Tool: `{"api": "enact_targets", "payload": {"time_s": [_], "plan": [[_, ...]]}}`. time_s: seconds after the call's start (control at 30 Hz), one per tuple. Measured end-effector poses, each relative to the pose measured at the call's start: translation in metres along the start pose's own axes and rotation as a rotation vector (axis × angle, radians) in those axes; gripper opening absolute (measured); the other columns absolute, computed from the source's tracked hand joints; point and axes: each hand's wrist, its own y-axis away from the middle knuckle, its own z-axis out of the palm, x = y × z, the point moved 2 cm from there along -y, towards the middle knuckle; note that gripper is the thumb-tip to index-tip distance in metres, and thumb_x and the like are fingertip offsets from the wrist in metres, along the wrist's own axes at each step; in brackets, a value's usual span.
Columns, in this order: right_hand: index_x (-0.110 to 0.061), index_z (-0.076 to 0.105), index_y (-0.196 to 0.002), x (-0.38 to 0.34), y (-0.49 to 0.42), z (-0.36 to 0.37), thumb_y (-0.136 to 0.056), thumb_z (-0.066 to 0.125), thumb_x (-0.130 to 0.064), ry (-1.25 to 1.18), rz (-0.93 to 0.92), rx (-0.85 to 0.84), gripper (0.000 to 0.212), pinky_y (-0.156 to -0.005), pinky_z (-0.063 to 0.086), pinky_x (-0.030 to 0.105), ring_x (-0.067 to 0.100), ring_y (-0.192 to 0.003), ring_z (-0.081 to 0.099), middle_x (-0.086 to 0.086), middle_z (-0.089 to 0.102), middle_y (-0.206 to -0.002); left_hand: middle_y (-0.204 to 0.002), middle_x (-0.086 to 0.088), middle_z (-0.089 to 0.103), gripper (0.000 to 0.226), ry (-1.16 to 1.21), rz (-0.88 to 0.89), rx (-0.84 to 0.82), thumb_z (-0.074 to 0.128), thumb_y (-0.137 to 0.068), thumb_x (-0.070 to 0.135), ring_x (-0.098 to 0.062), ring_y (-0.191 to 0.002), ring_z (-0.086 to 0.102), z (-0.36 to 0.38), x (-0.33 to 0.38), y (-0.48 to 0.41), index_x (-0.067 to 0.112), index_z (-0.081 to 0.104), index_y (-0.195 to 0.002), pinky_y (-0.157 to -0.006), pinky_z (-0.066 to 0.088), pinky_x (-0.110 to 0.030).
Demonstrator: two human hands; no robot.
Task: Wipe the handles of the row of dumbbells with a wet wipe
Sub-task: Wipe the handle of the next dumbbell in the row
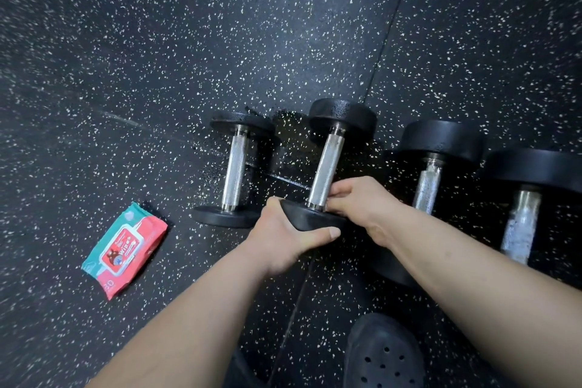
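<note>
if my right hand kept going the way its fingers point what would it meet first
The right hand points left, its fingers at the near end of the second dumbbell's handle, so that handle comes first. Past it, probably the leftmost dumbbell, though depth is unclear.

Wet-wipe pack (pixel 124 250) on the floor (pixel 157 72): the word "wipes" stands in white on its red central label. The smaller print around it is too blurred to read.
</note>
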Motion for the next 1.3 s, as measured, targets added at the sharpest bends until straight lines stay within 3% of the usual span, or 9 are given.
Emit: {"api": "enact_targets", "payload": {"time_s": [0.23,0.37,0.47,0.6,0.73,0.97,1.17,1.3], "plan": [[-0.025,0.083,-0.083,-0.005,0.015,-0.005,-0.079,0.086,-0.015,0.179,-0.016,0.206,0.011,-0.088,0.061,0.034,0.012,-0.091,0.073,-0.011,0.079,-0.089,-0.122,0.005,0.062,0.111,-0.025,-0.052,-0.024,0.096,-0.044,0.073,-0.012,-0.105,0.066,-0.002,0.0,0.001,0.025,0.038,-0.125,-0.093,0.058,-0.037],[-0.021,0.082,-0.083,-0.015,0.034,-0.016,-0.079,0.089,-0.009,0.036,-0.017,0.124,0.015,-0.085,0.061,0.029,0.015,-0.084,0.072,0.003,0.082,-0.093,-0.133,0.0,0.054,0.123,-0.072,-0.097,-0.027,0.093,-0.047,0.076,-0.022,-0.118,0.06,-0.003,0.007,0.007,0.02,0.026,-0.134,-0.104,0.053,-0.043],[-0.013,0.08,-0.091,-0.027,0.052,-0.02,-0.085,0.083,0.0,-0.166,-0.04,0.01,0.015,-0.085,0.065,0.029,0.018,-0.084,0.072,0.013,0.079,-0.09,-0.141,-0.006,0.048,0.116,-0.121,-0.075,0.022,0.092,-0.058,0.072,-0.027,-0.125,0.055,0.001,0.013,0.018,0.014,0.026,-0.135,-0.107,0.049,-0.043],[-0.006,0.077,-0.108,-0.032,0.067,-0.031,-0.088,0.081,0.0,-0.308,-0.06,0.063,0.022,-0.081,0.065,0.031,0.021,-0.084,0.073,0.015,0.078,-0.092,-0.147,-0.011,0.041,0.11,-0.192,-0.013,0.143,0.088,-0.07,0.065,-0.032,-0.126,0.055,0.006,0.022,0.035,0.008,0.027,-0.142,-0.099,0.049,-0.04],[-0.008,0.073,-0.12,-0.032,0.091,-0.046,-0.089,0.082,-0.004,-0.423,-0.096,0.088,0.032,-0.083,0.065,0.036,0.025,-0.092,0.079,0.016,0.081,-0.101,-0.142,-0.013,0.042,0.096,-0.258,0.046,0.242,0.084,-0.078,0.063,-0.036,-0.121,0.056,0.0,0.03,0.047,0.009,0.032,-0.138,-0.1,0.051,-0.047],[-0.006,0.067,-0.118,-0.022,0.151,-0.058,-0.094,0.076,0.0,-0.549,-0.239,0.209,0.026,-0.079,0.067,0.034,0.027,-0.085,0.079,0.021,0.078,-0.105,-0.139,-0.016,0.044,0.091,-0.315,0.162,0.307,0.083,-0.08,0.062,-0.039,-0.123,0.055,-0.005,0.048,0.08,0.009,0.035,-0.137,-0.104,0.049,-0.051],[-0.009,0.067,-0.109,-0.009,0.191,-0.07,-0.094,0.077,-0.002,-0.528,-0.284,0.248,0.019,-0.085,0.066,0.036,0.033,-0.1,0.078,0.024,0.077,-0.106,-0.136,-0.015,0.043,0.086,-0.316,0.204,0.291,0.081,-0.082,0.061,-0.037,-0.118,0.055,-0.001,0.049,0.123,0.01,0.037,-0.135,-0.102,0.05,-0.051],[-0.005,0.069,-0.115,-0.001,0.192,-0.083,-0.094,0.077,-0.003,-0.478,-0.307,0.305,0.022,-0.083,0.066,0.037,0.03,-0.089,0.08,0.025,0.077,-0.106,-0.131,-0.01,0.047,0.073,-0.314,0.253,0.259,0.08,-0.084,0.06,-0.033,-0.114,0.057,0.008,0.051,0.135,0.013,0.043,-0.127,-0.101,0.051,-0.05]]}}
